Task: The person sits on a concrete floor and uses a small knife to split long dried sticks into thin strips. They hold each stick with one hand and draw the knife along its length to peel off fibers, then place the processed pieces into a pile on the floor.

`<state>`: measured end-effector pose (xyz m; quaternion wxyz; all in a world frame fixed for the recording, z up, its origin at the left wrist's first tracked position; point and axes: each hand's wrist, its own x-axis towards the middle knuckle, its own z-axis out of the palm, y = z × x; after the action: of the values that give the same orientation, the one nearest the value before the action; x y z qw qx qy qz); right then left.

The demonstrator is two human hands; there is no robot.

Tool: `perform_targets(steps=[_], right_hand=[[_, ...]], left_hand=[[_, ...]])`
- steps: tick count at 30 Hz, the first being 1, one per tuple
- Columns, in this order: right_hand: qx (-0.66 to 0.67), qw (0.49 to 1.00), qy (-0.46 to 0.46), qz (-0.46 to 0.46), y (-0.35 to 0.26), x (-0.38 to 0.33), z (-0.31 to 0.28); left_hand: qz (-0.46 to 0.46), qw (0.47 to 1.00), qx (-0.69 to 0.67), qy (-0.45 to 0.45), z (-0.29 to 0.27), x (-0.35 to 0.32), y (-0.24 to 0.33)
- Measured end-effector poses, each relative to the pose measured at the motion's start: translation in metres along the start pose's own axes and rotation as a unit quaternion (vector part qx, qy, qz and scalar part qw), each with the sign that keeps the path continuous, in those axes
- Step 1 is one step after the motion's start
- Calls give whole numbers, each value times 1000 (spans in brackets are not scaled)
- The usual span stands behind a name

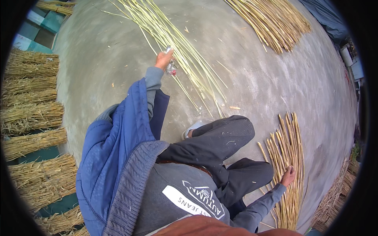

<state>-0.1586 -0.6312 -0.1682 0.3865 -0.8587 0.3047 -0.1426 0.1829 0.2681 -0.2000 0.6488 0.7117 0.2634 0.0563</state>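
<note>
My left hand [163, 60] is stretched out over a spread of pale green-white split reed strips [173, 37]. Its fingers are closed round a small silvery metal tool [171, 68] with a reddish spot at its lower end; the exact kind is unclear. On the other side, my right hand [288, 176] is closed over a bundle of yellow-brown reed stalks [287, 145] lying beside my knee. The fingers pinch a reed stalk at the bundle's middle, though their tips are partly hidden.
Another bundle of brown reed stalks [271, 23] lies at the far right. Several straw-coloured bundles [31, 110] line the left side. Small chips, such as a wood sliver [234, 107], dot the grey concrete floor [252, 78]. Dark sheeting [325, 17] hangs at the upper right.
</note>
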Motion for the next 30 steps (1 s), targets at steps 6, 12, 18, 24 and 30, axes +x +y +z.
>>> perform_targets(steps=[6, 12, 18, 24, 30], right_hand=[[-194, 977, -34, 87, 116, -99, 17], [-17, 986, -127, 105, 183, -222, 79], [-148, 960, -134, 195, 190, -290, 151], [-111, 929, -231, 266, 167, -304, 165], [-52, 928, -191, 315, 173, -295, 171]], left_hand=[[-148, 949, 182, -212, 68, -114, -83], [-258, 921, 33, -291, 124, -187, -103], [-201, 934, -31, -293, 169, -210, -11], [196, 922, 60, -330, 231, -303, 54], [603, 689, 228, -332, 267, -377, 46]])
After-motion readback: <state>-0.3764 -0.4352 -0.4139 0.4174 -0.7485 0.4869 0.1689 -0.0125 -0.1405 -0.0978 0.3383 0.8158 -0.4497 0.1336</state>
